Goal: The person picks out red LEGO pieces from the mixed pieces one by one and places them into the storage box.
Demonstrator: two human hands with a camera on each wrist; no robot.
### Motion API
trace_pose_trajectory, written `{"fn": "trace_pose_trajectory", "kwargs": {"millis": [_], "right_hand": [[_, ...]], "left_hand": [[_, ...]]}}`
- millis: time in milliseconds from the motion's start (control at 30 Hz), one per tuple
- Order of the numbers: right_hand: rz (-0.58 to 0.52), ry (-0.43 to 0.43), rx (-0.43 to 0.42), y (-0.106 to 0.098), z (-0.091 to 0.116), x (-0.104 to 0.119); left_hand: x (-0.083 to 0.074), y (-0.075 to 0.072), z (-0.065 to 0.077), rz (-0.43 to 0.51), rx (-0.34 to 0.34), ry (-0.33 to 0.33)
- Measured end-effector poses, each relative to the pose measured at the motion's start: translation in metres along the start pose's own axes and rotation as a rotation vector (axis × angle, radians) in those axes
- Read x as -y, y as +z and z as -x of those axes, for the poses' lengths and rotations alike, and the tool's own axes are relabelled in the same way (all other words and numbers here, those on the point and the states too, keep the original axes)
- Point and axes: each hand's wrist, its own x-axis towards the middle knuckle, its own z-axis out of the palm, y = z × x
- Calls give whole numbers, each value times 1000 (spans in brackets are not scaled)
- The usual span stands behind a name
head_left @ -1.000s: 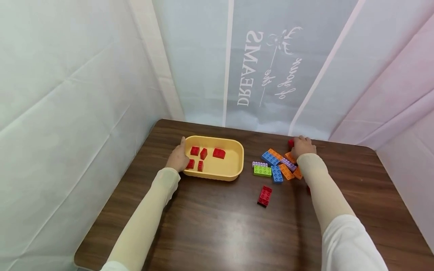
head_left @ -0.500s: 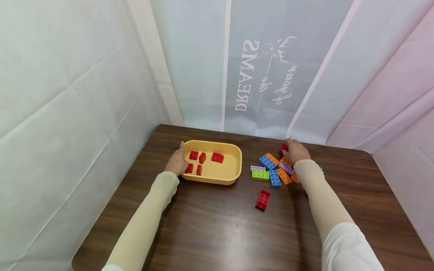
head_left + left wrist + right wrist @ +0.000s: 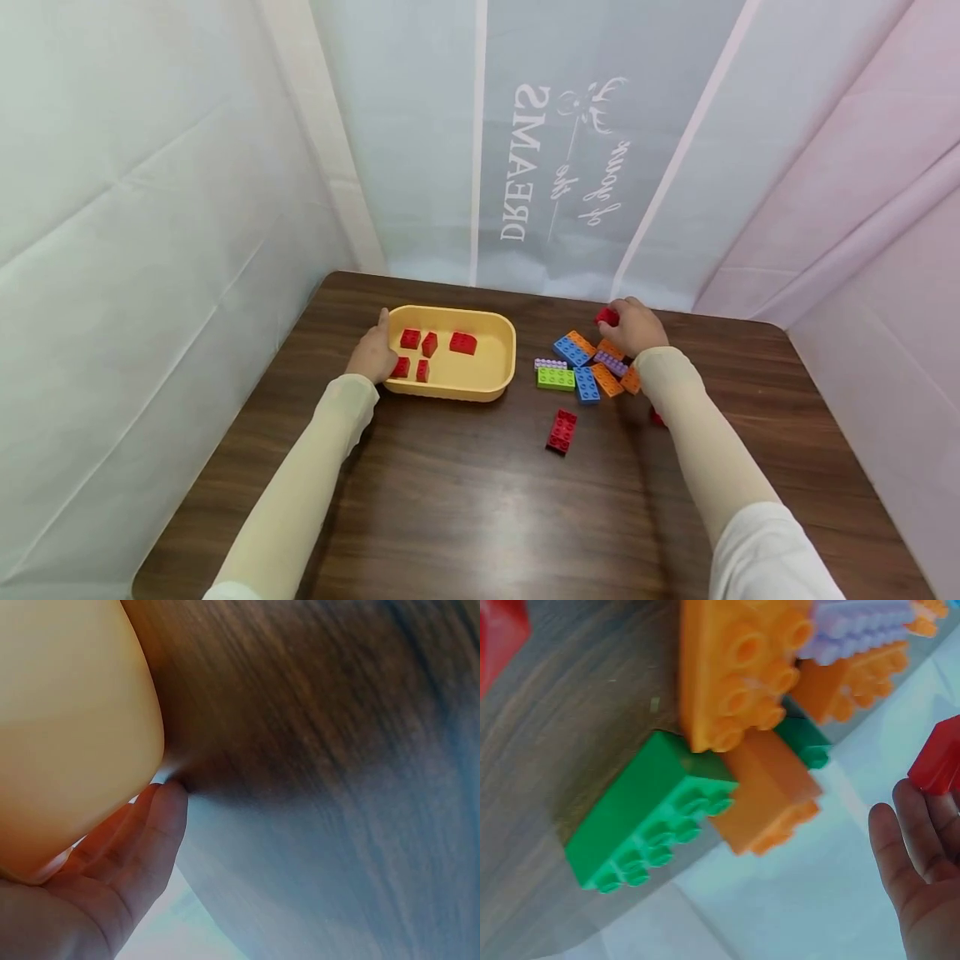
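Note:
My left hand (image 3: 372, 353) grips the left end of a yellow tray (image 3: 450, 390). In the left wrist view, fingers (image 3: 154, 825) lie along the outside of the tray wall (image 3: 82, 735). Several red bricks (image 3: 462, 342) lie inside the tray. Beyond the loose pile, my right hand (image 3: 636, 327) pinches a red toy brick (image 3: 607, 317) between thumb and fingers. Part of that red brick (image 3: 939, 759) shows at the right edge of the right wrist view, above the fingertips. Just below this hand lie orange bricks (image 3: 607, 380) and a purple brick (image 3: 611, 362).
Blue (image 3: 587, 385) and lime green bricks (image 3: 556, 379) lie in the pile right of the tray. One red brick (image 3: 562, 431) sits nearer on the brown table (image 3: 450, 500); another (image 3: 657, 417) is half hidden by my right forearm. The right wrist view shows a dark green brick (image 3: 641, 806).
My right hand has moved slightly left with the red brick, which shows more clearly now. The left hand stays on the tray. The head view has shifted a little.

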Motion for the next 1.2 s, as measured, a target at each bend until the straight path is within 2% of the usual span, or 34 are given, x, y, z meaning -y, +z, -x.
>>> {"fn": "trace_pose_trajectory", "kwargs": {"millis": [133, 367, 600, 833, 1200], "right_hand": [[-16, -49, 0, 2, -1, 15], [-6, -151, 23, 2, -2, 58], [21, -225, 55, 11, -1, 96], [5, -287, 70, 20, -1, 118], [9, -336, 90, 34, 1, 149]], "left_hand": [[4, -1, 0, 2, 0, 0], [7, -2, 0, 6, -19, 8], [7, -1, 0, -4, -10, 10], [4, -2, -2, 7, -23, 15], [2, -1, 3, 13, -34, 46]]}}
